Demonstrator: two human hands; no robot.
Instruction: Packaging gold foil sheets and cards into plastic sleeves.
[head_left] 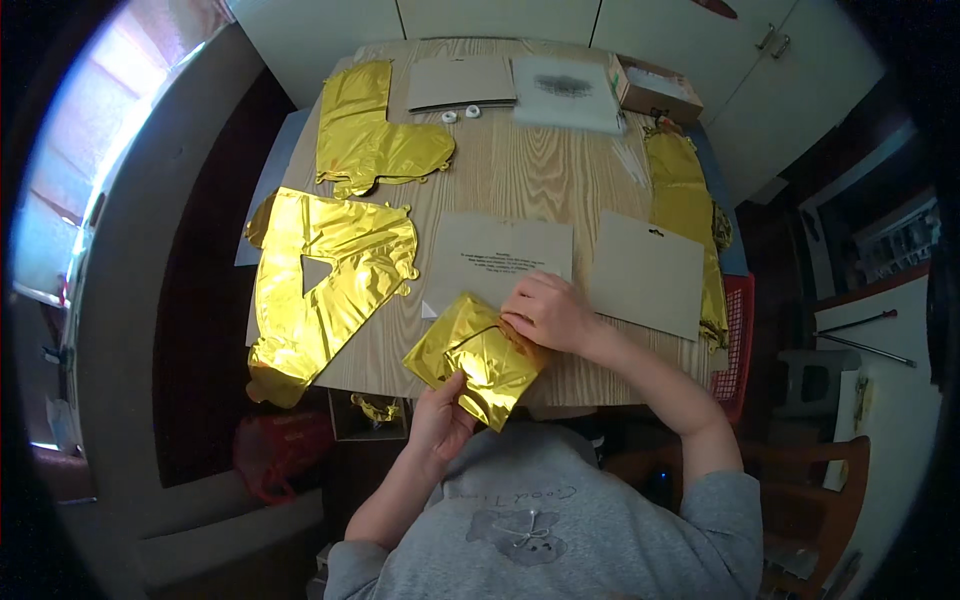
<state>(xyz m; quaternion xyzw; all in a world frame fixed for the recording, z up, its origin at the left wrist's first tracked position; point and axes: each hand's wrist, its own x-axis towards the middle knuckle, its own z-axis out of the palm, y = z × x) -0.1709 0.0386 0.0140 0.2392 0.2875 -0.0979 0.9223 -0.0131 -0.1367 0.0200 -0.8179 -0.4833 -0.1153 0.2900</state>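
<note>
A gold foil balloon (470, 350), folded into a packet, lies between my hands at the table's near edge. My left hand (443, 418) pinches its lower left part, thumb on top. At its upper right edge, the curled fingers of my right hand (548, 312) grip the foil; the fingertips are partly hidden. Just beyond is a grey-beige card (500, 240) with printed text, partly under the balloon and my right hand. A plain card (648, 275) with a hanging slot lies to the right.
Flat gold balloons lie at the left (340, 285), far left (365, 140) and right edge (680, 190). At the back are stacked cards (460, 82), two small white rolls, a translucent plastic bag (568, 95) and a cardboard box (655, 92). A red basket (738, 340) stands beside the table.
</note>
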